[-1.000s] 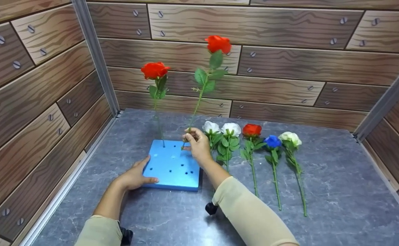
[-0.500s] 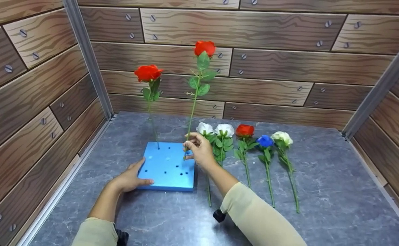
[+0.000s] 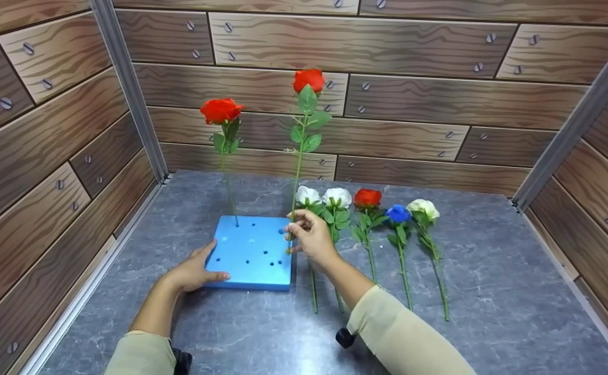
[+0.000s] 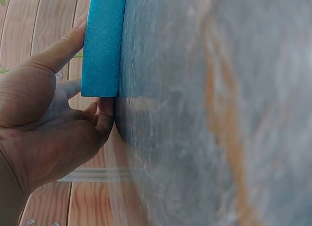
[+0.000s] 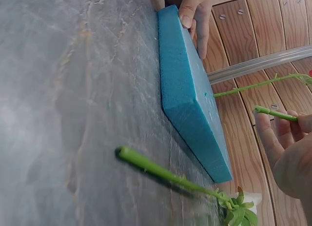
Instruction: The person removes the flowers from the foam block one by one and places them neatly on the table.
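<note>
My right hand (image 3: pixel 311 237) pinches the lower stem of a long red rose (image 3: pixel 308 81), which stands nearly upright over the right edge of a blue foam block (image 3: pixel 241 268). In the right wrist view the cut end of the held stem (image 5: pixel 273 113) is apart from the block's top face. Several small holes show in that face. My left hand (image 3: pixel 191 271) holds the block at its near left corner, thumb on top and the other fingers along the side. Another red rose (image 3: pixel 221 111) stands in a hole at the block's far left.
On the grey tabletop (image 3: pixel 491 291), right of the block, lie two white roses (image 3: pixel 337 198), a red rose (image 3: pixel 368 198), a blue rose (image 3: pixel 398 213) and a cream rose (image 3: pixel 423 209). Wood-patterned walls (image 3: pixel 413 99) enclose the table at the back and sides.
My right hand has brought the held rose toward me and toward the block's right edge, and the stem has become more upright. My left hand keeps its hold on the block.
</note>
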`<state>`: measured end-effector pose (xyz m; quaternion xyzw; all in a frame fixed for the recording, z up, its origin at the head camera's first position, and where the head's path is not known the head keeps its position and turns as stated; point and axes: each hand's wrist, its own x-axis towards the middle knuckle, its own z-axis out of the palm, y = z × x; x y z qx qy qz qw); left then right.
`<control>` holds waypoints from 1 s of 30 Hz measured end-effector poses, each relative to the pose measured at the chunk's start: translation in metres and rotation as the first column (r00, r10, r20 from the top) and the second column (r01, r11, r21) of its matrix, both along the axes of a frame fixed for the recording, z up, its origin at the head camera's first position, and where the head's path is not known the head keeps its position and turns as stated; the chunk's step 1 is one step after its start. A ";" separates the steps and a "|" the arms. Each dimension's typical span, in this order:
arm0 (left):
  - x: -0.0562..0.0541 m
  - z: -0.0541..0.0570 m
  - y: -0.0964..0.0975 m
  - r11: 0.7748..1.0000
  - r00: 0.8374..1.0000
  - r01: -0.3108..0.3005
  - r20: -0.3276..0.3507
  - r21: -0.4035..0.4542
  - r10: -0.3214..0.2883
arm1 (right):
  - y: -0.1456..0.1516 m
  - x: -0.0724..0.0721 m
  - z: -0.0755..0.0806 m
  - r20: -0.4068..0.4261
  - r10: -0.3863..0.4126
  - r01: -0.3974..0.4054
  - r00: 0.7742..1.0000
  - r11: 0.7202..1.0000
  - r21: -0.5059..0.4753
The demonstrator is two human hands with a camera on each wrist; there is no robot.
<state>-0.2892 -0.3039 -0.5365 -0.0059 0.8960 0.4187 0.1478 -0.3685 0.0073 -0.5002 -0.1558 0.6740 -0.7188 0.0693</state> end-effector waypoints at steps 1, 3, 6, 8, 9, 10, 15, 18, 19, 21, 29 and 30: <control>0.000 0.000 0.000 1.000 1.000 0.002 -0.002 -0.001 -0.002 | 0.002 0.002 0.000 0.004 -0.002 0.002 1.000 1.000 0.011; 0.001 0.000 0.000 1.000 1.000 0.007 -0.006 -0.002 -0.007 | 0.006 0.004 0.001 0.010 -0.004 0.004 1.000 1.000 0.025; 0.001 0.001 0.000 1.000 1.000 0.006 -0.005 0.005 -0.006 | 0.012 0.008 0.002 0.019 -0.009 0.008 1.000 0.999 0.043; 0.001 0.001 0.000 1.000 1.000 0.005 -0.002 0.009 -0.005 | 0.016 0.011 0.003 0.016 -0.016 0.015 1.000 0.998 0.055; 0.001 0.001 0.000 1.000 1.000 0.005 -0.002 0.011 -0.005 | 0.018 0.011 0.003 0.012 -0.019 0.019 1.000 0.998 0.063; 0.001 0.002 0.000 1.000 1.000 0.003 0.000 0.013 -0.003 | 0.019 0.012 0.003 0.007 -0.023 0.022 1.000 0.997 0.070; 0.001 0.001 0.000 1.000 1.000 0.005 0.007 0.006 -0.005 | 0.026 0.018 0.001 -0.010 -0.028 0.028 1.000 0.995 0.100; 0.001 0.001 0.000 1.000 1.000 0.012 0.013 -0.003 -0.012 | 0.032 0.022 -0.001 0.005 -0.018 0.017 1.000 0.995 0.103; 0.001 0.001 0.000 1.000 1.000 0.013 0.014 -0.005 -0.013 | 0.034 0.023 -0.002 0.012 -0.014 0.013 1.000 0.995 0.101; 0.000 0.001 0.000 1.000 1.000 0.019 0.013 -0.009 -0.019 | 0.039 0.025 -0.002 0.030 -0.012 0.009 0.999 0.995 0.101; 0.002 0.002 0.001 1.000 1.000 0.024 0.015 -0.004 -0.024 | 0.057 0.034 0.000 0.047 -0.025 0.020 0.999 0.994 0.104; 0.002 0.002 0.000 1.000 1.000 0.023 0.016 -0.006 -0.023 | 0.059 0.035 0.000 0.047 -0.028 0.023 0.999 0.994 0.104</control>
